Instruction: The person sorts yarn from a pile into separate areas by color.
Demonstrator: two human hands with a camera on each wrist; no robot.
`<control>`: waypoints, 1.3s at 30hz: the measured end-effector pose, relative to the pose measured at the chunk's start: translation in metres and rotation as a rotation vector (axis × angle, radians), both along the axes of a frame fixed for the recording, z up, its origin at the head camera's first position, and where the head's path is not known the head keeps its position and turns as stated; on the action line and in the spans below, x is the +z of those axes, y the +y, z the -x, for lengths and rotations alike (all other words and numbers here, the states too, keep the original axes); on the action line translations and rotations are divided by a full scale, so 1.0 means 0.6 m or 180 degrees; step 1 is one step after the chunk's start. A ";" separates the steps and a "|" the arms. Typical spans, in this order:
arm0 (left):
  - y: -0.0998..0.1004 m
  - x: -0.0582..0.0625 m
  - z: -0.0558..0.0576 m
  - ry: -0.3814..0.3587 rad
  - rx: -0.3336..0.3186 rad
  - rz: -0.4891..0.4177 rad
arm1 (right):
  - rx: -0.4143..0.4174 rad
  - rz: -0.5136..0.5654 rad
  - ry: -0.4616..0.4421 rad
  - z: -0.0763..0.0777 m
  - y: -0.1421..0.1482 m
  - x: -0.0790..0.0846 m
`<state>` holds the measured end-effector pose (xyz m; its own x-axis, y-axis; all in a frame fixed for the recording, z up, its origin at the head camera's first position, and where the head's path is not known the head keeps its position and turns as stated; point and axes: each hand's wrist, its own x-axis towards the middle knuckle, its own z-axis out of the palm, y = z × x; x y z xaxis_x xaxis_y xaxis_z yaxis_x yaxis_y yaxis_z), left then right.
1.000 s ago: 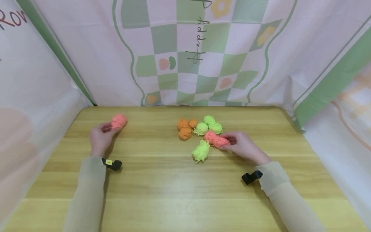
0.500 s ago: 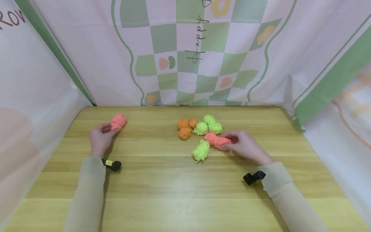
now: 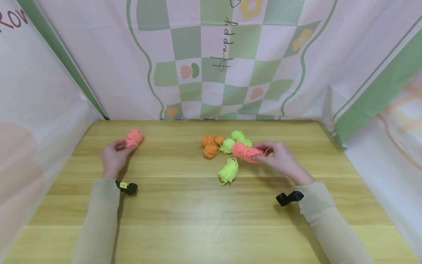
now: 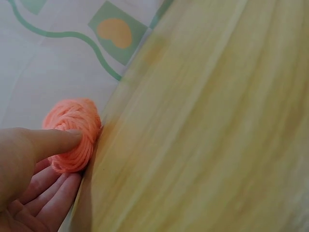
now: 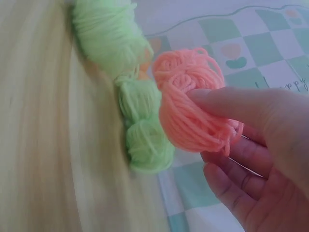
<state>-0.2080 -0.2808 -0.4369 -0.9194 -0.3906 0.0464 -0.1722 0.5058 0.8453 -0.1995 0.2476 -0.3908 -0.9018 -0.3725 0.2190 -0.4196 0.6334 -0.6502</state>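
Observation:
At the far left of the table, my left hand (image 3: 114, 156) pinches a round coral-pink ball of yarn (image 3: 134, 138) between thumb and fingers. The left wrist view shows the thumb laid across this yarn (image 4: 72, 113). On the right, my right hand (image 3: 281, 159) grips a longer coral-pink yarn bundle (image 3: 244, 151), lifted off the table. In the right wrist view, thumb and fingers pinch this bundle (image 5: 190, 116). Behind it sit light green yarn balls (image 3: 228, 145), partly hidden by the bundle. Nearer me lies a loose light green yarn ball (image 3: 228, 171).
Several orange yarn balls (image 3: 210, 149) touch one another left of the green ones. The wooden table (image 3: 197, 220) ends at a hanging checkered cloth (image 3: 214, 88) at the back, with more cloth hanging at both sides.
My right hand has raised the coral-pink yarn bundle from the table and shifted it slightly away from me, covering part of the green balls. The left hand stays in place.

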 end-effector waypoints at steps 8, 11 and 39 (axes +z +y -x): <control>0.000 0.002 0.003 -0.0041 0.0011 -0.0003 | -0.0030 0.0205 0.0073 -0.002 -0.030 0.008; 0.000 0.001 0.004 -0.0036 0.0002 0.0018 | -0.0018 0.0264 0.0087 -0.003 -0.042 0.008; -0.001 0.002 0.001 -0.0027 -0.0040 -0.0022 | 0.0174 0.1446 -0.0584 -0.016 -0.191 0.002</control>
<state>-0.2083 -0.2817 -0.4356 -0.9245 -0.3795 0.0359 -0.1732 0.5020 0.8473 -0.1899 0.1330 -0.3898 -0.9225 -0.3241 0.2097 -0.2970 0.2490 -0.9218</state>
